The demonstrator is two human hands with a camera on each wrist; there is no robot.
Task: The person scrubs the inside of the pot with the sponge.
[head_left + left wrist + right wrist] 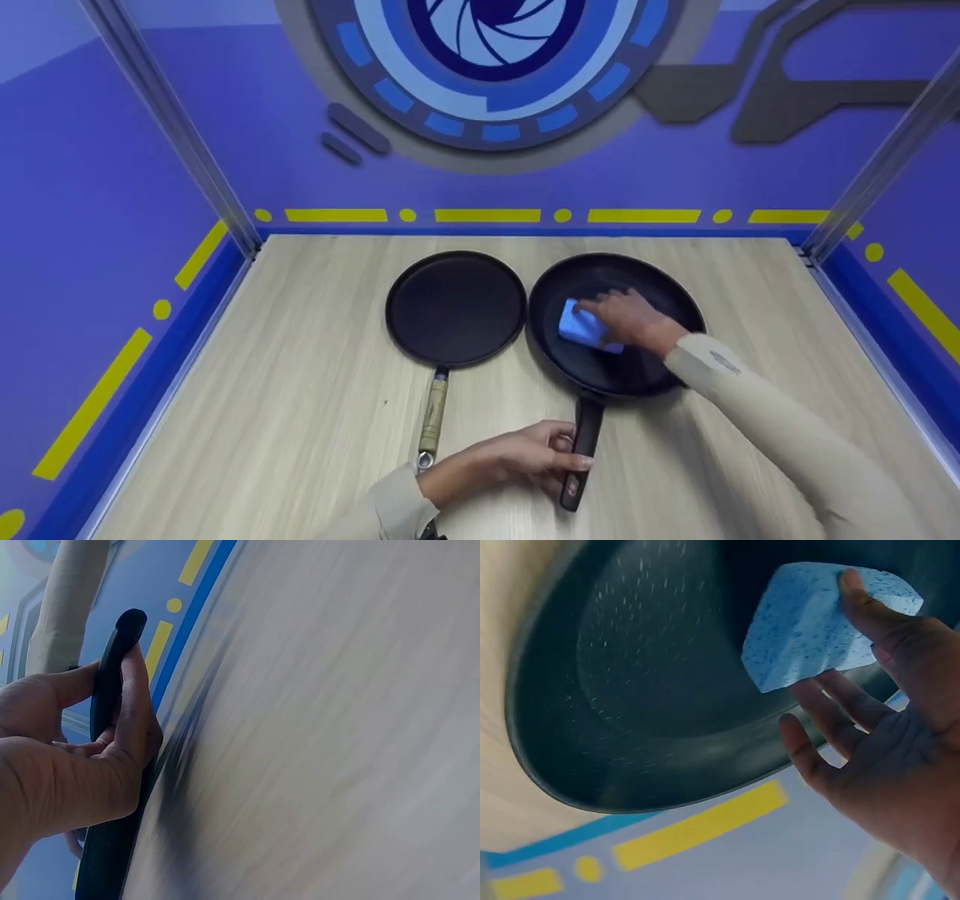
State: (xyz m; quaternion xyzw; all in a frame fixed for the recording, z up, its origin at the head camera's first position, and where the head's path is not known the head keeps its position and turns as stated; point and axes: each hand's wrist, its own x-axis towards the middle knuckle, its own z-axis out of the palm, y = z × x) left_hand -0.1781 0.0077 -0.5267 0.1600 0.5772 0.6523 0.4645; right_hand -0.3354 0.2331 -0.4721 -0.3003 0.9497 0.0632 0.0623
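Note:
A black frying pan (645, 281) sits at the right of the table. My left hand (531, 454) grips its black handle (590, 420), thumb over the top; in the left wrist view the fingers curl round the handle (106, 694). Over the pan's inside, my right hand (634, 319) holds a light blue sponge (579, 324). In the right wrist view the thumb presses on one face of the sponge (802, 626) and fingertips reach beneath it. Small wet-looking specks dot the pan's surface (652, 645).
Left of the frying pan lies a flat black griddle pan (456, 307) with a wooden handle (433, 412) ending in a metal ring. The two rims are very close together. Blue printed walls (480, 187) enclose the wooden table (300, 360) at the back and sides.

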